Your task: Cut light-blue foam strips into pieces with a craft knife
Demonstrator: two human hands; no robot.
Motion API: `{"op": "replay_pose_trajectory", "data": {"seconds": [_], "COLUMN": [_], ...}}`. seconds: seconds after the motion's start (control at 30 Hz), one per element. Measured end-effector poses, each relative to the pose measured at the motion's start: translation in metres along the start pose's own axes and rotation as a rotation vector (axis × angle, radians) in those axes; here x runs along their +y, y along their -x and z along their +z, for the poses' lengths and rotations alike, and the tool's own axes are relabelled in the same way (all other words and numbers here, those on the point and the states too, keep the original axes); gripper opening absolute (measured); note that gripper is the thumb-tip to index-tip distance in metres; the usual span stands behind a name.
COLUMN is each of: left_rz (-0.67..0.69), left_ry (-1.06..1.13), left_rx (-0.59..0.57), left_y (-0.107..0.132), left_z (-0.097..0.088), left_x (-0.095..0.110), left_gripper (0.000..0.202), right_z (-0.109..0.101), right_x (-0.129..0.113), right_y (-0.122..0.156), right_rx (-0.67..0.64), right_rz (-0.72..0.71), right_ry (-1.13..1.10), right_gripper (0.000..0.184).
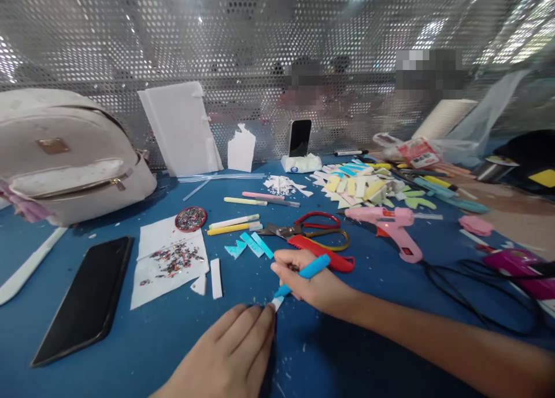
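My right hand (310, 279) grips a blue marker (309, 272), its lower end against a small white foam piece (278, 303) that is partly blue. Fingers together, my left hand (236, 349) presses that piece from the near side and hides part of it. Just beyond lie several blue-coloured strips (256, 244). A white strip (216, 278) and a small white offcut (199, 285) rest to the left. Past my right hand are a red cutter (323, 253) and scissors (299, 229) with red and yellow handles.
Left are a black phone (87, 299), paper with glitter bits (147, 271) and a backpack (73, 155). Several markers (234, 227) lie mid-table. Right stand a pink glue gun (390, 221), its cable (459, 305) and a pile of coloured foam pieces (359, 184). A phone (300, 137) leans at the back.
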State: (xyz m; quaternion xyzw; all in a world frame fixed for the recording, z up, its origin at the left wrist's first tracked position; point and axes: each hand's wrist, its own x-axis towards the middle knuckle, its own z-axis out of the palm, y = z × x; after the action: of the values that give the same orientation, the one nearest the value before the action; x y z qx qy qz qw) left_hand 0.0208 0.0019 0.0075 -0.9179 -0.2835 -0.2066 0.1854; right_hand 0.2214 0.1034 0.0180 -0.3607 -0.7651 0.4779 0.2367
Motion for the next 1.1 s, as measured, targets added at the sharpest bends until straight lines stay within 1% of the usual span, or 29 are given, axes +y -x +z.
{"op": "replay_pose_trajectory", "data": {"seconds": [0.03, 0.07, 0.13, 0.17, 0.23, 0.37, 0.5, 0.63, 0.77, 0.9, 1.0, 1.1], "left_rz": [-0.011, -0.051, -0.081, -0.081, -0.048, 0.001, 0.002, -0.003, 0.008, 0.012, 0.018, 0.023], "left_ry": [0.001, 0.016, 0.058, 0.072, 0.078, 0.073, 0.097, 0.089, 0.085, 0.079, 0.079, 0.078], "left_rx": [0.023, 0.083, 0.118, 0.115, 0.06, -0.039, -0.051, -0.063, -0.075, -0.078, -0.076, -0.081], "left_y": [0.002, 0.003, 0.004, 0.004, 0.003, 0.002, 0.004, 0.006, 0.007, 0.006, 0.006, 0.006], "left_z": [0.004, 0.007, 0.012, 0.012, 0.008, -0.002, -0.003, -0.003, -0.003, -0.001, 0.0, 0.0], "left_x": [0.002, 0.004, 0.003, 0.002, -0.003, -0.012, -0.015, -0.015, -0.013, -0.013, -0.014, -0.015], "left_gripper": [0.043, 0.046, 0.049, 0.049, 0.045, 0.039, 0.04, 0.039, 0.039, 0.04, 0.04, 0.04], "right_z": [0.0, -0.001, -0.002, -0.003, -0.003, -0.004, -0.006, -0.008, -0.009, -0.009, -0.01, -0.01], "right_x": [0.0, 0.001, 0.001, 0.0, -0.001, -0.004, -0.006, -0.004, -0.001, -0.002, -0.004, -0.005], "right_y": [0.0, 0.0, 0.0, 0.0, 0.0, 0.0, 0.0, 0.0, 0.0, 0.0, 0.0, 0.0], "right_rx": [-0.02, -0.042, -0.066, -0.06, -0.046, -0.115, -0.084, -0.142, -0.094, -0.147, -0.105, -0.155], "right_rz": [0.0, -0.006, -0.019, -0.023, -0.014, -0.01, -0.001, -0.023, -0.023, -0.022, -0.012, -0.017], "right_ry": [0.003, 0.001, -0.007, -0.011, -0.011, -0.01, -0.037, 0.02, 0.055, 0.035, 0.015, 0.016], "right_gripper": [0.04, 0.041, 0.043, 0.042, 0.04, 0.04, 0.035, 0.037, 0.034, 0.036, 0.034, 0.037]}}
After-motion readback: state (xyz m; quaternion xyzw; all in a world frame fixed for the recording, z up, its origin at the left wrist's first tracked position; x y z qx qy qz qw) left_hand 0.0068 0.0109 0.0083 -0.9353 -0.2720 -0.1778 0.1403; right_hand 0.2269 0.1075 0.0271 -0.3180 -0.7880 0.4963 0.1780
